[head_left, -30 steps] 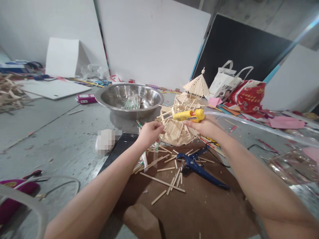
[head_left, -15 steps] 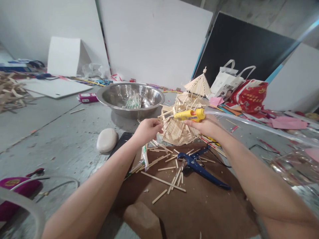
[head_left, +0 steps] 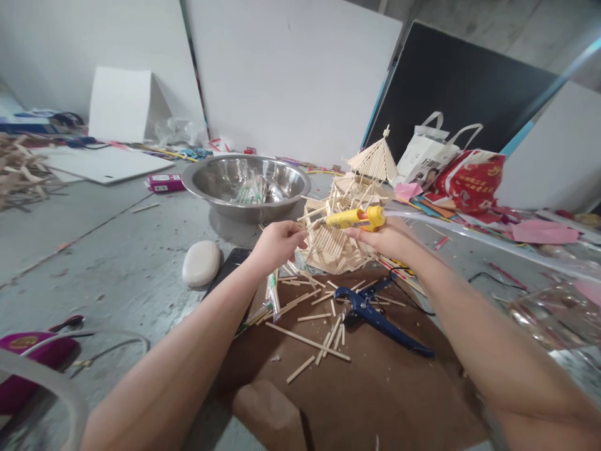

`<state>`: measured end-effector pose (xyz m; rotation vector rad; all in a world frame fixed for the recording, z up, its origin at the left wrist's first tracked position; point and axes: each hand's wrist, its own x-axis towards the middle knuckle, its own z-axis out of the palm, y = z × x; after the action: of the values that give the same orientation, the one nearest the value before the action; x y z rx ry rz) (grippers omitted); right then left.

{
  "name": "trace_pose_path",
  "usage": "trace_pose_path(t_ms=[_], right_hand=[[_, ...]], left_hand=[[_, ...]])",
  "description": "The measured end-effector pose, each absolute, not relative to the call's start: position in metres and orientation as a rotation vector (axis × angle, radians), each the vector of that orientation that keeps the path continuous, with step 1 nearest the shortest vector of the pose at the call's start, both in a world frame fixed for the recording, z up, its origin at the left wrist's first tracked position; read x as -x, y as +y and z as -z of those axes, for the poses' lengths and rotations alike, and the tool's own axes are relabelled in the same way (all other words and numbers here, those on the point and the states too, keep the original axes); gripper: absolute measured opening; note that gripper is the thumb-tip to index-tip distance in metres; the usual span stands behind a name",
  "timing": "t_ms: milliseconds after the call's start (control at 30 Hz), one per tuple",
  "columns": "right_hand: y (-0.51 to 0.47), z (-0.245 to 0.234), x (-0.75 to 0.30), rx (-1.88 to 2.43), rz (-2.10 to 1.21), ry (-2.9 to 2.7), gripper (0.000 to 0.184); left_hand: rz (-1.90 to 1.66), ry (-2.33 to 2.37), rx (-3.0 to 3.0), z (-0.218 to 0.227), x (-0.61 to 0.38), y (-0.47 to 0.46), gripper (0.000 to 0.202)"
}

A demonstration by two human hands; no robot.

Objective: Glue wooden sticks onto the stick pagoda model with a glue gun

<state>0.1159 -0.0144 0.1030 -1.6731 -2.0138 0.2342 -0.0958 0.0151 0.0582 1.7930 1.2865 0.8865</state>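
The wooden-stick pagoda model point(head_left: 347, 191) stands just right of the frame's centre. In front of it, the right hand point(head_left: 389, 235) has its fingers wrapped around a yellow glue gun point(head_left: 354, 218), nozzle toward the left. The left hand point(head_left: 277, 242) is by the model's left edge; I can't tell whether its fingers grip anything. Loose sticks point(head_left: 300, 370) and a blue cutter point(head_left: 375, 319) lie lower centre, a steel basin point(head_left: 235, 210) upper centre.
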Motion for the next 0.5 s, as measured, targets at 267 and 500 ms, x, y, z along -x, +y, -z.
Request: trace_pose_path(t_ms=[267,500], right_hand=[[-0.023,-0.101,-0.113,1.69,-0.302,-2.091,0.037],[-0.025,-0.102,-0.108,1.702,-0.347,-2.105,0.038]], left_hand=[[-0.9,1.301,-1.776,-0.057,0.095,0.016,0.019],[-0.903,1.288,-1.816,-0.055,0.096,0.017,0.02]])
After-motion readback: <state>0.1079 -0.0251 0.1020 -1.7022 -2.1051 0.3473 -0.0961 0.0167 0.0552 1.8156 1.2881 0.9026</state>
